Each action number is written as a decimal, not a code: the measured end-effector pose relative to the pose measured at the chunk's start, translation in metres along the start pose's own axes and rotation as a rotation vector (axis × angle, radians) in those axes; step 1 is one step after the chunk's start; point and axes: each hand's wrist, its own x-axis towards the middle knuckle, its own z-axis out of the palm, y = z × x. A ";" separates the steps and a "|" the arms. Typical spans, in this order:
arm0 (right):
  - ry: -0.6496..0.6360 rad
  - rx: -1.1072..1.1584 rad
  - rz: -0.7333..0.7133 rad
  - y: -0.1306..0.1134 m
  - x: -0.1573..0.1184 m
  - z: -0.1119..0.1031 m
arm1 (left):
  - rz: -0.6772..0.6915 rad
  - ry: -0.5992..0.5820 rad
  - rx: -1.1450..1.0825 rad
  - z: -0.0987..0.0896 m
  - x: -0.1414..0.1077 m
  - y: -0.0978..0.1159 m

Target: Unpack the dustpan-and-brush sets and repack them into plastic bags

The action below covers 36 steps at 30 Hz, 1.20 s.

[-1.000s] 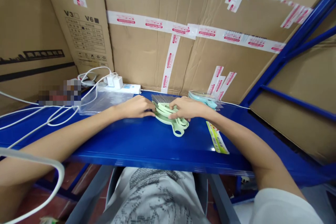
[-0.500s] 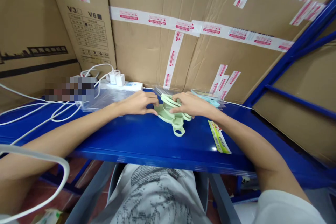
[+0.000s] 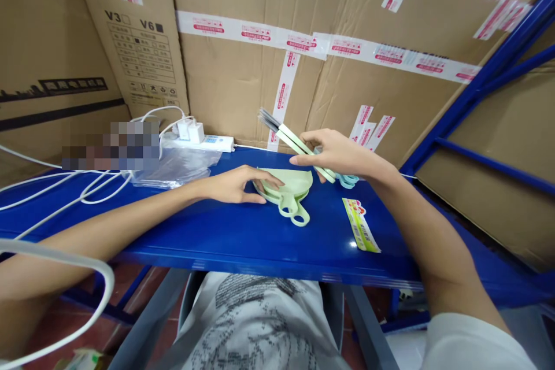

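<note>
Two light green brushes with grey bristles point(image 3: 295, 143) are held in my right hand point(image 3: 327, 153), raised above the back of the blue table and tilted, bristles up to the left. Below them, light green dustpan-like pieces point(image 3: 292, 185) lie stacked on the table, their ring handles pointing toward the front. My left hand point(image 3: 243, 184) rests at the left side of the stack, fingers over its edge and thumb apart. Partly behind my right hand lies a light blue item with rings point(image 3: 347, 180).
A green and yellow printed card point(image 3: 361, 225) lies at the right. Clear plastic bags point(image 3: 176, 167), a white power strip point(image 3: 219, 143) and white cables are at the left. Cardboard point(image 3: 243, 87) stands behind the blue table point(image 3: 243, 237).
My right hand has lifted the green brushes up off the dustpan pieces. The stack now lies flatter, with its ring handles side by side. My left hand has stayed beside it, its fingers now over the edge.
</note>
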 end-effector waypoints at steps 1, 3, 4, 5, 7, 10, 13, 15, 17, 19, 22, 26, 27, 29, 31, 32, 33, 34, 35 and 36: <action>0.010 0.006 0.000 -0.001 -0.001 -0.001 | -0.006 0.030 -0.005 -0.001 0.001 0.002; 0.023 0.010 -0.004 -0.001 -0.002 -0.003 | -0.009 0.093 0.101 -0.005 0.001 0.000; 0.026 0.011 -0.006 -0.001 -0.001 -0.003 | -0.012 0.106 0.172 -0.006 0.000 -0.003; 0.026 0.013 -0.007 0.000 -0.001 -0.004 | -0.017 0.097 0.224 -0.007 0.000 -0.007; 0.027 0.017 -0.005 0.001 0.000 -0.005 | -0.024 0.042 0.230 -0.008 -0.001 -0.013; 0.038 0.033 0.000 0.003 0.000 -0.006 | -0.027 -0.042 0.060 -0.006 -0.001 -0.007; 0.048 0.050 -0.003 0.003 0.000 -0.008 | -0.044 -0.050 -0.126 -0.004 0.000 0.005; 0.048 0.061 -0.004 0.003 -0.001 -0.008 | -0.052 0.001 -0.110 -0.005 0.001 0.007; 0.044 0.066 -0.006 0.003 -0.001 -0.007 | -0.055 0.041 0.011 -0.007 0.000 0.003; 0.037 0.063 -0.005 0.003 -0.001 -0.007 | -0.059 0.016 0.102 -0.008 -0.001 -0.003; 0.032 0.054 0.002 0.002 -0.001 -0.008 | -0.057 -0.056 0.110 -0.007 -0.001 -0.006; 0.039 0.043 -0.004 0.002 -0.002 -0.011 | -0.065 -0.032 -0.027 -0.006 0.000 0.005; 0.040 0.038 -0.008 0.002 -0.002 -0.011 | -0.068 -0.012 -0.059 -0.007 0.000 0.007; 0.042 0.030 -0.012 0.002 -0.002 -0.012 | -0.066 0.021 -0.052 -0.008 0.000 0.007; 0.042 0.026 -0.004 0.002 -0.002 -0.012 | -0.062 0.021 0.043 -0.006 0.000 0.003; 0.041 0.026 0.002 0.002 -0.002 -0.012 | -0.062 0.014 0.102 -0.004 0.000 0.000; 0.040 0.027 0.007 0.002 -0.002 -0.012 | -0.061 0.005 0.153 -0.002 0.000 -0.002; 0.038 0.029 0.010 0.002 -0.002 -0.011 | -0.059 -0.005 0.185 -0.001 0.000 -0.002; 0.037 0.031 0.010 0.002 -0.002 -0.011 | -0.055 -0.013 0.193 0.001 0.000 -0.002; 0.036 0.033 0.007 0.002 -0.002 -0.011 | -0.049 -0.020 0.181 0.002 0.001 0.000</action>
